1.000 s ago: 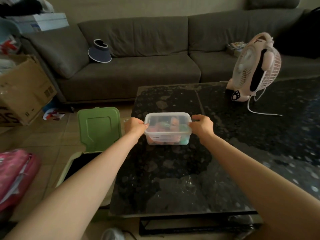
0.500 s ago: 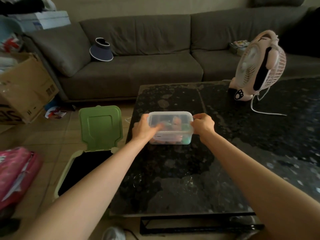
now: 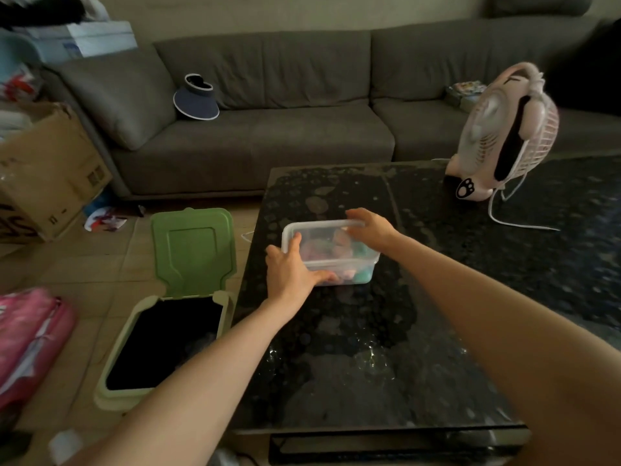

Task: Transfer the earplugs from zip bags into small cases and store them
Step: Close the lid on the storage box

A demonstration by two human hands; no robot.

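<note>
My left hand (image 3: 290, 272) grips the near-left corner of the clear box (image 3: 349, 269): the thumb lies up on top and the fingers curl in along the near wall. My right hand (image 3: 369, 228) is hooked over the far-right edge of the lid (image 3: 319, 232), fingers bent down across the rim. Neither hand is spread wide; both are closed on the box.

The box sits on the dark table (image 3: 369, 348), towards its left side and a little back from the near edge, well apart from the pink fan (image 3: 504, 136). It stands flat with the lid facing up. Its long axis runs left to right across the table, about in line with the sofa-side edge, with the right end perhaps turned a touch towards me. Pink and teal shapes show through the plastic, but they are too blurred for me to say whether they are cases or bags.

I cannot tell whether the lid is snapped on or already loose. If it is tight, I judge the danger to be a sudden release. The table looks glossy, so a hard pull with my right hand could make the box skid or tip, and the small things inside would scatter. The open green bin (image 3: 127, 398) stands on the floor just beside the table's left edge — anything that slides off that side could drop straight in. My left grip holds only one corner, so the box could also swing round — I would want to press it down firmly before lifting
</note>
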